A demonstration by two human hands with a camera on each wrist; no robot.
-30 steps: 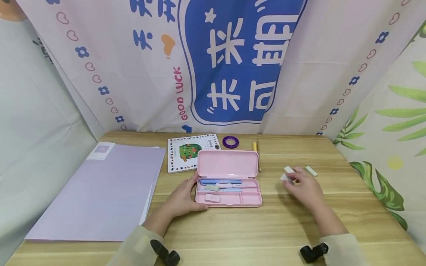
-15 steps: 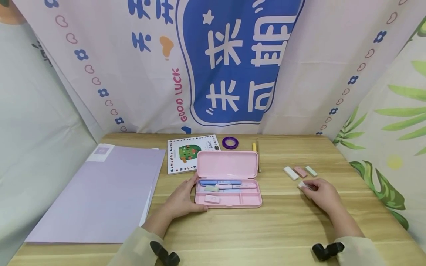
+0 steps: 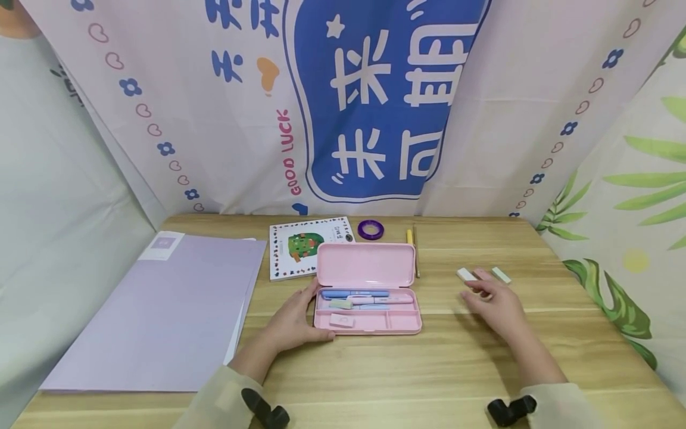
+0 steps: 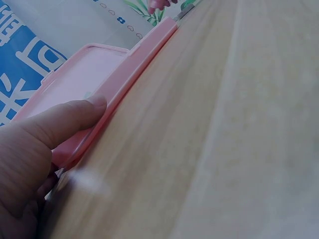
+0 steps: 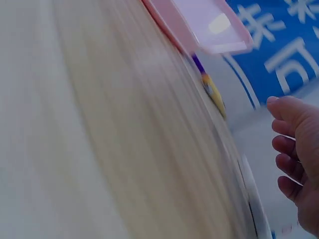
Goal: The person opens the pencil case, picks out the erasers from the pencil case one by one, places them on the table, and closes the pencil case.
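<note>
An open pink pencil case [image 3: 404, 322] stands mid-table, its lid raised. My left hand [image 3: 292, 319] grips its left end; in the left wrist view the thumb [image 4: 75, 119] lies along the front wall. Inside are a blue pen [image 3: 354, 294], other pens, a green eraser [image 3: 340, 304] and a pale pink eraser [image 3: 342, 320]. To the right, my right hand [image 3: 498, 307] hovers with loosely curled fingers. No object shows between its fingers in the right wrist view. Just beyond it lie a white eraser [image 3: 465, 274], a partly covered pink eraser [image 3: 482, 274] and a pale green eraser [image 3: 501, 274].
A lilac folder [image 3: 161, 310] covers the table's left side. Behind the case lie a booklet [image 3: 305, 244], a purple tape roll [image 3: 371, 229], a yellow pen [image 3: 409, 236] and a thin brown stick [image 3: 418, 256]. Printed cloth hangs along the back edge.
The right hand drew back toward the right with a small white eraser, then moved left and forward again; that eraser is now out of sight. The left hand and pencil case stayed put.
</note>
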